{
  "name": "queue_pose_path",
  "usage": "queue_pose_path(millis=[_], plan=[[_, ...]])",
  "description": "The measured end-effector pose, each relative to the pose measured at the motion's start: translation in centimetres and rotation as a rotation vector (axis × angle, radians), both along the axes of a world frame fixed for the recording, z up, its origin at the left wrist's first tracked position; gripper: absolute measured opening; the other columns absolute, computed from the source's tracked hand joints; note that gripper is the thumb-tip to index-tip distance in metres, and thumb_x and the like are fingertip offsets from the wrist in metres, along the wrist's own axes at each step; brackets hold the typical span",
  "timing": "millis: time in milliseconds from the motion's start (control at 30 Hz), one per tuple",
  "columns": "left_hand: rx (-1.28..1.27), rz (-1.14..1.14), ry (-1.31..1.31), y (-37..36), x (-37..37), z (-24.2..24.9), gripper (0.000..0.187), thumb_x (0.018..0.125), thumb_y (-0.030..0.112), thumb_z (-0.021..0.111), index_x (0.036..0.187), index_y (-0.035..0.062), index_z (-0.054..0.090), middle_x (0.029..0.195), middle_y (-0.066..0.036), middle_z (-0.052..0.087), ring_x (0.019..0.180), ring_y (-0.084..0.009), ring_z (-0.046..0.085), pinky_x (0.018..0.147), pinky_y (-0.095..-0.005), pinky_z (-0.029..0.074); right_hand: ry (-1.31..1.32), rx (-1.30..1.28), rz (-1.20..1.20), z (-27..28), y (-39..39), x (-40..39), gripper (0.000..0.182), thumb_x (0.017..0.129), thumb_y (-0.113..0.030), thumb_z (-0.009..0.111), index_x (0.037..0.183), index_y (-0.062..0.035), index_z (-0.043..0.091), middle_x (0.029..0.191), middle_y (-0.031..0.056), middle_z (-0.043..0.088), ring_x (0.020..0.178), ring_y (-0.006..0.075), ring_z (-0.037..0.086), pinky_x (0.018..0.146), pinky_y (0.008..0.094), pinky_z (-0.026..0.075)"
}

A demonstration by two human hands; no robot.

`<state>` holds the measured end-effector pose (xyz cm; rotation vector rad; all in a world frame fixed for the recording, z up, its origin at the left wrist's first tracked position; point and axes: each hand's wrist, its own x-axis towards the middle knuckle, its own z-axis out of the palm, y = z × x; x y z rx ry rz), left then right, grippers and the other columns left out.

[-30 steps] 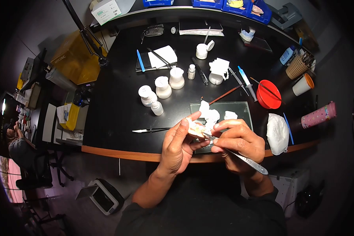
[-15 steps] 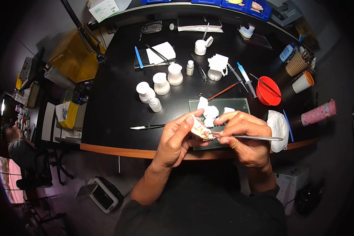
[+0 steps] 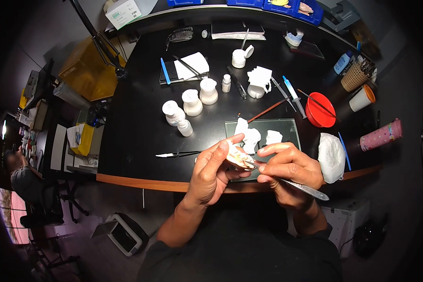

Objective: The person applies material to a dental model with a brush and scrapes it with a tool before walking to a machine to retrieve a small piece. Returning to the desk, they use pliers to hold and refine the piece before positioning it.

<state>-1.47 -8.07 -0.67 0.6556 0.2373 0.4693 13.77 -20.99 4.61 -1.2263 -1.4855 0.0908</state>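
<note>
Fingers of the left hand, at lower centre of the frame, grip a pale moulded piece by its left and lower edges, the thumb lying along its upper left side. For good control, this hand would best serve as a firm rest, tilting the piece so that the worked face stays in sight, without squeezing its thin rim. Slightly to the right, the working end of a metal instrument meets the right edge of the piece; whether it presses or merely rests there cannot be told. Short, light strokes would suit such close work, since a hard push could slip toward the supporting fingertips or chip the edge. The right hand, right of centre, is closed in a pen-like grip near the working end, its handle slanting down toward the lower right; bracing a spare finger against the piece or the other hand would likely steady the tip. Relative to the hands, the piece lies between them, within the left hand's grasp and just left of the right fingertips. Crumpled white tissue and a glass slab appear beyond it, toward the upper right.
</note>
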Motion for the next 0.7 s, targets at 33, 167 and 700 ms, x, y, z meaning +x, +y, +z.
queue_pose_path(millis=[33, 167, 700], plan=[[-0.007, -0.001, 0.004, -0.1, 0.0, 0.0, 0.059, 0.111, 0.036, 0.047, 0.147, -0.0105, 0.043, 0.112, -0.014, 0.067, 0.101, -0.0189, 0.072, 0.084, -0.0344, 0.066, -0.020, 0.004, -0.002, 0.0, -0.1, 0.0, 0.020, 0.079, -0.007, 0.086, 0.093, 0.0012, 0.074, 0.083, 0.0104, 0.068, 0.094, 0.0317, 0.073, 0.081, 0.0405, 0.058], [-0.016, 0.000, 0.000, -0.1, 0.0, -0.2, 0.059, 0.111, 0.036, 0.046, 0.147, -0.0107, 0.042, 0.113, -0.014, 0.067, 0.103, -0.0199, 0.071, 0.086, -0.0352, 0.066, -0.074, 0.012, -0.014, -0.2, -0.2, 0.0, 0.019, 0.082, -0.008, 0.085, 0.093, 0.0027, 0.073, 0.085, 0.0115, 0.068, 0.095, 0.0325, 0.072, 0.081, 0.0405, 0.061], [-0.105, 0.021, 0.029, -1.1, 0.3, 0.0, 0.061, 0.112, 0.038, 0.042, 0.148, -0.0111, 0.040, 0.115, -0.016, 0.067, 0.105, -0.0208, 0.071, 0.091, -0.0373, 0.064, -0.133, 0.082, -0.100, -0.7, -0.3, -1.0, 0.023, 0.078, -0.005, 0.087, 0.097, -0.0008, 0.075, 0.086, 0.0088, 0.068, 0.094, 0.0294, 0.073, 0.076, 0.0363, 0.062]])
